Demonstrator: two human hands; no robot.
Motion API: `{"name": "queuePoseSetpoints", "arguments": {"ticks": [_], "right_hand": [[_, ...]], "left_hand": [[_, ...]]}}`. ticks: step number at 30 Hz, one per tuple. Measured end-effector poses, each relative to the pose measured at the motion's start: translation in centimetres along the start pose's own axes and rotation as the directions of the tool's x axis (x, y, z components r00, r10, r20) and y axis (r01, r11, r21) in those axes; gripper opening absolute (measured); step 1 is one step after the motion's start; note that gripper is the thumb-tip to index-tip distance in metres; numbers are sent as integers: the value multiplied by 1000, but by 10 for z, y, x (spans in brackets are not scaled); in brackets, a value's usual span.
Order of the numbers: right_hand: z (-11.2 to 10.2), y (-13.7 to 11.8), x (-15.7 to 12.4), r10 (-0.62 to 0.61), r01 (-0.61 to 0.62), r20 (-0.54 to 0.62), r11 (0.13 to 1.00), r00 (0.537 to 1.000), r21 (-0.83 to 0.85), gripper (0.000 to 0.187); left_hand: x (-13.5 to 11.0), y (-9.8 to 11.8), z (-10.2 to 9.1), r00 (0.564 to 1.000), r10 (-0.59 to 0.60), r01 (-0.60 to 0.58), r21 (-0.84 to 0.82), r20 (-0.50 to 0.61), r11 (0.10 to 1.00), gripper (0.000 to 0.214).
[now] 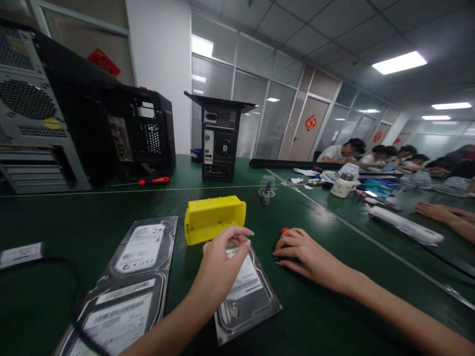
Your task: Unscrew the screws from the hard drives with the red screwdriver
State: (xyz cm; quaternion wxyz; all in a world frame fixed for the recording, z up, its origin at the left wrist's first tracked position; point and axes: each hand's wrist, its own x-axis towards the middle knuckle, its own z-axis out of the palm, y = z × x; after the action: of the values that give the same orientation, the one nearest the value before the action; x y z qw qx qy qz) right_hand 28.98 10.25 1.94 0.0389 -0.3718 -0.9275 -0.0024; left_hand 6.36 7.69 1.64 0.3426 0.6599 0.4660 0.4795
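Observation:
My left hand [221,262] hovers over the far end of a hard drive [247,296] lying label-up on the green table, its fingertips pinched together on something too small to make out. Just beyond it stands a yellow plastic bin [214,218]. My right hand [302,253] rests palm-down on the table to the right of the drive, fingers curled over a red-tipped object [284,230], probably a screwdriver handle, mostly hidden beneath it. Two more hard drives [143,247] [118,314] lie in a row at the left.
Open computer cases [37,109] [146,133] [219,136] stand along the back. A red-handled screwdriver [154,180] lies near them. A black cable [55,267] runs at the left. A small clear cup [266,187] sits mid-table. Other people's hands [441,212] and clutter occupy the right side.

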Motion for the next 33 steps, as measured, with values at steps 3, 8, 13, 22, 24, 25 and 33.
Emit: {"name": "queuePoseSetpoints", "arguments": {"ticks": [3, 8, 13, 22, 24, 25, 33], "right_hand": [[3, 3, 1, -5, 4, -13, 1000, 1000, -10, 28], [7, 5, 1, -16, 15, -40, 1000, 999, -17, 27], [4, 0, 4, -64, 65, -78, 998, 995, -1, 26], [-7, -16, 19, -234, 235, -116, 972, 965, -6, 27], [-5, -18, 19, -255, 254, -122, 967, 959, -29, 28], [-4, -18, 19, -266, 262, -130, 964, 955, -44, 28], [8, -20, 17, -335, 298, -241, 938, 911, -179, 25]], "left_hand": [[1, -1, -2, 1000, -23, 23, -21, 0, 1000, 19], [0, -4, 0, 999, -49, 49, -48, 15, 998, 20], [-1, -5, 2, 999, -49, 50, -47, 23, 998, 20], [-2, -5, 4, 997, -31, 20, 150, 69, 989, 22], [-5, -8, 4, 997, -29, 11, 258, 66, 966, 23], [-6, -10, 4, 998, -27, 6, 312, 62, 950, 26], [-11, -14, 7, 990, -44, -36, 540, 135, 841, 46]]}}
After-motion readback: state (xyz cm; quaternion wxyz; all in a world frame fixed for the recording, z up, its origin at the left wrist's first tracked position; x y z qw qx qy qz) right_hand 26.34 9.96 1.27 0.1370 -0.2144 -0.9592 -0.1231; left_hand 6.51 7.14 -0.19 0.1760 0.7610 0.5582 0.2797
